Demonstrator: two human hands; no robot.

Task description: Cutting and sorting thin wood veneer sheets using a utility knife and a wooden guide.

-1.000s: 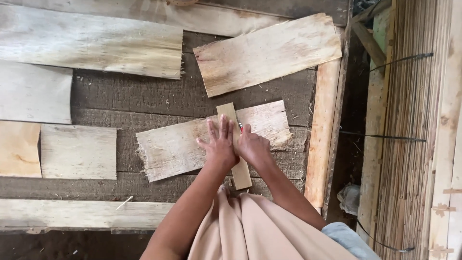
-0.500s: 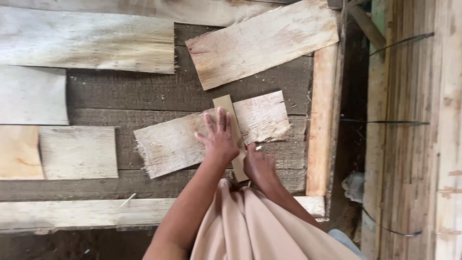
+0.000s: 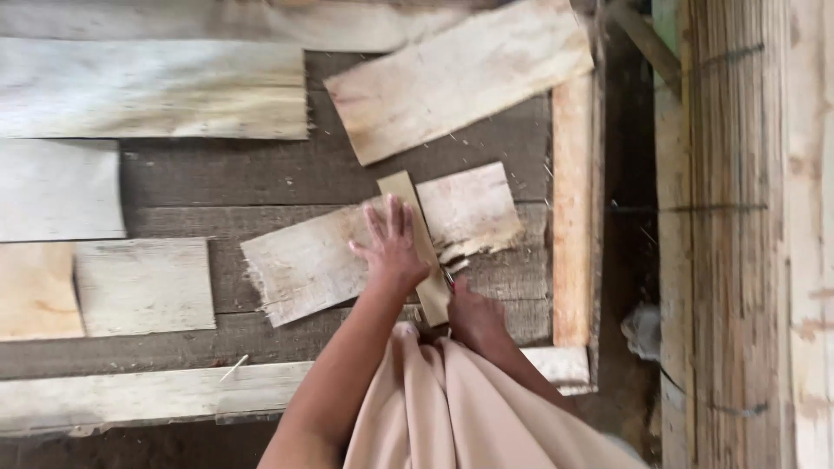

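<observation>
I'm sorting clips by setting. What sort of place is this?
Probably a wood veneer workshop. Thin veneer sheets lie on a rough plank bench, and the left hand presses a wooden strip across one sheet.

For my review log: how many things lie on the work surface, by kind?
Thin wood veneer sheets: 7, including the one under the left hand
Narrow wooden strip: 1
Small blade-like tool by the right hand: 1
Total: 9
</observation>
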